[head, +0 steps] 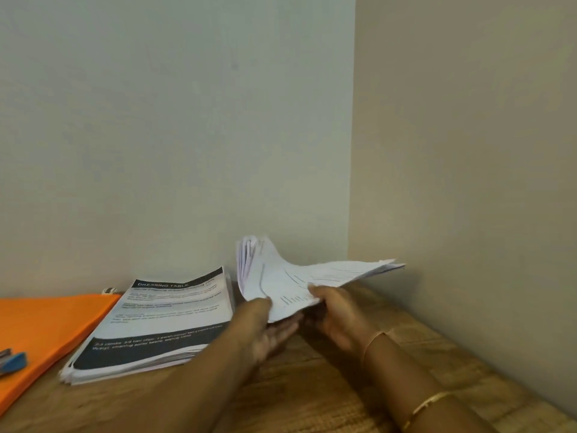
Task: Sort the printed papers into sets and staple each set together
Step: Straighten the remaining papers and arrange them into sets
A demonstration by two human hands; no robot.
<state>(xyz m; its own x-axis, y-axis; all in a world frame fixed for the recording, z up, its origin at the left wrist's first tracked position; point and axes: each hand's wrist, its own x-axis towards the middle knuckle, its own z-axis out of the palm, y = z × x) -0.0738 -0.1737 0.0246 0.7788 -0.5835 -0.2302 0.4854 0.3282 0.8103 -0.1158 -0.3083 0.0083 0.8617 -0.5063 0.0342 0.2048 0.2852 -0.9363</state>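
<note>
Both hands hold one paper bundle at 6 o'clock in frame, lifted off the wooden table, with its sheets fanning apart. Left hand: thumb on top, fingers flat beneath. Right hand: curled round the near edge. Printed stack lies at 9 o'clock of the hands. Blue stapler sits further out on the orange folder. Judgement: still sorting; no stapled set visible.

Office-like desk corner: wooden table, orange folder, stapler.
</note>
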